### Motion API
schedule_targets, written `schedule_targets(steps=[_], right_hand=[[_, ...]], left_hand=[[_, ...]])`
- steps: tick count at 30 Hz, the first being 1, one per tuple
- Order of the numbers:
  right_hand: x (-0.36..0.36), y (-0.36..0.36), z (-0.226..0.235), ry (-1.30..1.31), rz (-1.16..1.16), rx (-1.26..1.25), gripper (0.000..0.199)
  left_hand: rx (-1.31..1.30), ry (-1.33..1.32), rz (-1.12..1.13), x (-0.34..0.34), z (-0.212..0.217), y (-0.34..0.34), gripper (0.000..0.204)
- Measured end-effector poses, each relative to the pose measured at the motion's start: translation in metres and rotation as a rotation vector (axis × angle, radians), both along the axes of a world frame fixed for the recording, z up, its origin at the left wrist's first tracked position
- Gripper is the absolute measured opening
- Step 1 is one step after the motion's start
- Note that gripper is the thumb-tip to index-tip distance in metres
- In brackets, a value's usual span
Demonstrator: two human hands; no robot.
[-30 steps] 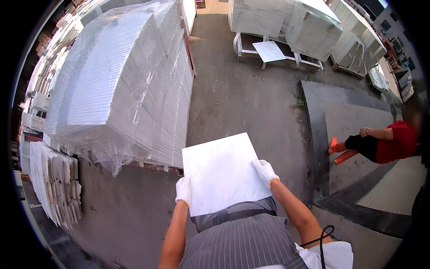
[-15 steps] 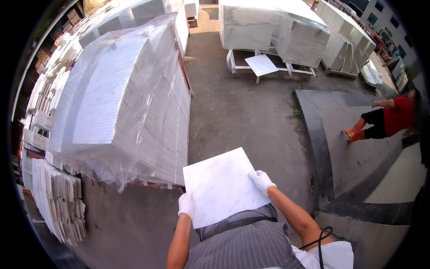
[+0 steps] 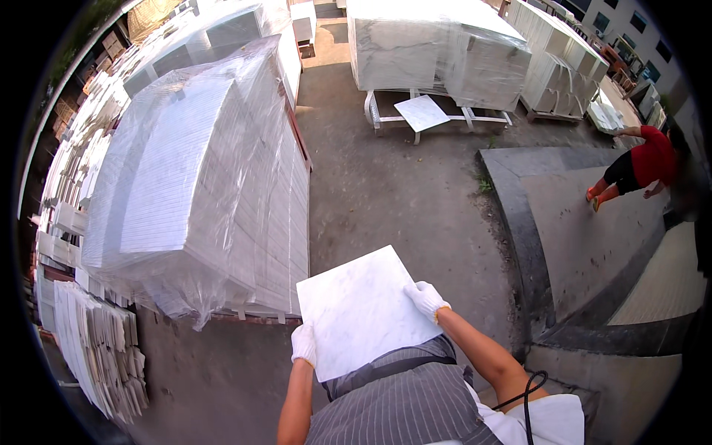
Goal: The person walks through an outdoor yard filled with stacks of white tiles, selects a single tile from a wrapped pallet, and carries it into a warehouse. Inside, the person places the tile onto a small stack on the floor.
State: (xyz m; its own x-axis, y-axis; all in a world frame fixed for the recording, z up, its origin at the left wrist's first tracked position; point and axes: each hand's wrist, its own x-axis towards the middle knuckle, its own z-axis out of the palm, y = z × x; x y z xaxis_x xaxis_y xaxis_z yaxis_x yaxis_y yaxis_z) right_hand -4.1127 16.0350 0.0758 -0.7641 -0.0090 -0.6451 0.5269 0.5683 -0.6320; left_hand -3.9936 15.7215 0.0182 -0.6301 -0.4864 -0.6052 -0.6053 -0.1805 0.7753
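Note:
A square white marble tile (image 3: 363, 311) with faint grey veining is held in front of my waist, tilted a little. On its left edge, my left hand (image 3: 303, 343) in a white knit glove is closed round the side. My right hand (image 3: 426, 300), gloved the same way, grips the right edge with the thumb resting on the top face. The fingers beneath the tile are hidden. A striped grey apron (image 3: 400, 404) lies just behind the tile's near edge.
Plastic-wrapped tile stacks (image 3: 200, 178) stand close on my left, above leaning slabs (image 3: 100, 348). Ahead, wrapped marble blocks (image 3: 437, 55) rest on a frame beside a loose tile (image 3: 422, 113). At right, a person in red (image 3: 653, 159) walks on a raised slab (image 3: 586, 222).
My view has shifted slightly forward along the concrete, and the tile stays in both hands. The person in red has changed stride and moved a little farther off.

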Motion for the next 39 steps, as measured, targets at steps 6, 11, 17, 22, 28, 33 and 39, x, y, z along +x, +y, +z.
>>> schedule_targets(steps=[6,11,17,22,28,33,39], right_hand=[[-0.010,0.008,-0.001,-0.022,0.008,0.018,0.057],[-0.028,0.016,0.009,-0.024,0.008,0.041,0.058],[-0.069,0.033,0.002,-0.041,0.006,0.023,0.059],[-0.133,0.057,-0.017,0.007,0.052,0.028,0.058],[-0.222,0.101,-0.010,0.025,-0.010,-0.031,0.055],[-0.277,0.138,0.004,0.090,-0.110,-0.023,0.053],[-0.326,0.152,0.026,0.183,-0.224,-0.012,0.048]], left_hand=[[0.001,0.000,-0.056,-0.008,-0.020,-0.001,0.036],[0.024,-0.047,-0.050,-0.030,-0.022,0.007,0.037],[-0.046,-0.107,-0.105,-0.077,-0.006,0.026,0.038],[-0.136,-0.104,-0.121,-0.141,-0.003,0.047,0.041],[-0.240,-0.090,-0.111,-0.236,0.029,0.101,0.039],[-0.281,0.011,-0.158,-0.310,0.028,0.133,0.037],[-0.218,0.076,-0.135,-0.382,0.048,0.156,0.033]])
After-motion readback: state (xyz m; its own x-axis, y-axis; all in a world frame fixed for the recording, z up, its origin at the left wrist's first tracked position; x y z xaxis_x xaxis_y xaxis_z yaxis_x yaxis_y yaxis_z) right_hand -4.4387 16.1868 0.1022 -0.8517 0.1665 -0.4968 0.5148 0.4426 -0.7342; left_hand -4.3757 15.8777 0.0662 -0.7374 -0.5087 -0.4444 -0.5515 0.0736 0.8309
